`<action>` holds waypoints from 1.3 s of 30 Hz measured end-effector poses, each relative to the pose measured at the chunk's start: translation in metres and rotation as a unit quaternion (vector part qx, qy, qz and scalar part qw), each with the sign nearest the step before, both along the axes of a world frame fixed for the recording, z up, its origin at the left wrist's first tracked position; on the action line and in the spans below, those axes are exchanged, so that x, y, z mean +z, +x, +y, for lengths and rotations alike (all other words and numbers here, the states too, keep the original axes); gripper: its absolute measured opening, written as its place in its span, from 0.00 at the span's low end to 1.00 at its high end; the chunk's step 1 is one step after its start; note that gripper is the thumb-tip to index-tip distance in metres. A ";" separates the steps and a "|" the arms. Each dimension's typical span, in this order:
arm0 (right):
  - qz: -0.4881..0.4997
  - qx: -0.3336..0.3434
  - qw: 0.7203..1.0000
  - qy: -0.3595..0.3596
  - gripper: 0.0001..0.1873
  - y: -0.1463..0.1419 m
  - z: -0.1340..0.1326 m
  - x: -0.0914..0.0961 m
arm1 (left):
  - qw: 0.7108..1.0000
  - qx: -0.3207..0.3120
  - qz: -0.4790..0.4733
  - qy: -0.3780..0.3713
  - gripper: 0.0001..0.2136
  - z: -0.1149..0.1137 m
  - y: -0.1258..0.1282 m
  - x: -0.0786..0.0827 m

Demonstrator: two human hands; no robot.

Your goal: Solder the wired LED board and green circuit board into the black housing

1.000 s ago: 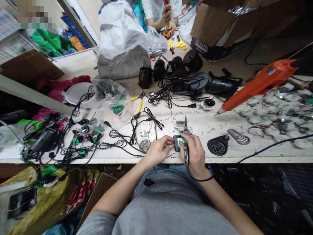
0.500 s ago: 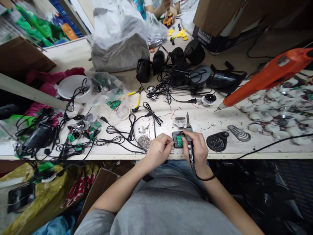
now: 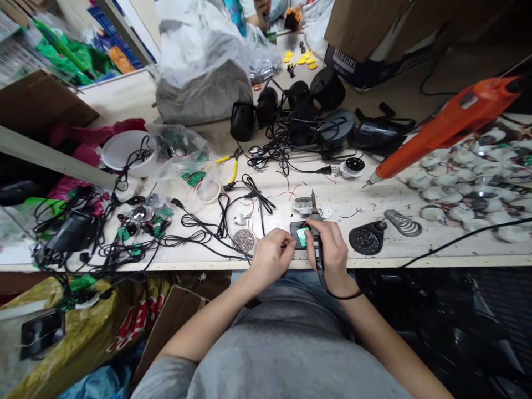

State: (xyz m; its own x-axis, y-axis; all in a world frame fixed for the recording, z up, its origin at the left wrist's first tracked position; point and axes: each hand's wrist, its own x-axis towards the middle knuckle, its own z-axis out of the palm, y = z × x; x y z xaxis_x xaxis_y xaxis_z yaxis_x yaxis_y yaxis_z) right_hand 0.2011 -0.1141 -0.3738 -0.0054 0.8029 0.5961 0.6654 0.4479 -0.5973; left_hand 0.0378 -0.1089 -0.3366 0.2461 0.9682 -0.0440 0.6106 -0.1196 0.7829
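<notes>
My left hand (image 3: 271, 256) is curled in a pinch at the left edge of a small black housing (image 3: 296, 228) that carries a green circuit board (image 3: 302, 237), near the table's front edge. My right hand (image 3: 332, 249) is wrapped round a soldering iron (image 3: 316, 250), whose tip points away from me over the board. Both hands touch the housing from either side. Just left of my left hand sits a small round dish of solder bits (image 3: 244, 239). What my left fingertips pinch is too small to make out.
An orange electric screwdriver (image 3: 444, 128) hangs over the right of the table (image 3: 374, 202). Black speaker shells (image 3: 303, 111), tangled black cables (image 3: 199, 233), yellow-handled pliers (image 3: 233, 166), a black round grille (image 3: 366, 241), a coiled spring (image 3: 402, 223) and white round parts (image 3: 465, 188) lie about. Another person's hands work at the far end.
The view has shifted a little. Both hands stay on the housing; my right hand with the iron has edged slightly toward the board.
</notes>
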 end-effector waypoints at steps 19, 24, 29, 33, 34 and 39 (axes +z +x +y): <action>0.138 0.041 0.989 -0.043 0.14 -0.005 -0.013 0.022 | 0.989 0.003 -0.145 0.026 0.07 0.002 -0.006 0.005; 0.111 0.060 0.992 -0.015 0.15 -0.004 -0.011 0.024 | 0.982 0.032 -0.182 -0.041 0.08 0.002 -0.006 0.008; 0.099 0.073 0.992 0.010 0.17 -0.002 -0.009 0.027 | 0.982 0.047 -0.176 -0.053 0.09 0.003 -0.004 0.009; 0.095 0.080 0.992 0.012 0.18 -0.002 -0.008 0.028 | 0.985 0.053 -0.161 -0.032 0.09 0.004 -0.003 0.009; 0.086 0.077 0.993 0.020 0.19 -0.003 -0.008 0.027 | 0.986 0.053 -0.158 -0.031 0.09 0.004 -0.003 0.009; 0.036 0.067 0.996 0.056 0.21 -0.003 -0.008 0.019 | 0.986 0.047 -0.154 -0.042 0.08 0.005 -0.003 0.010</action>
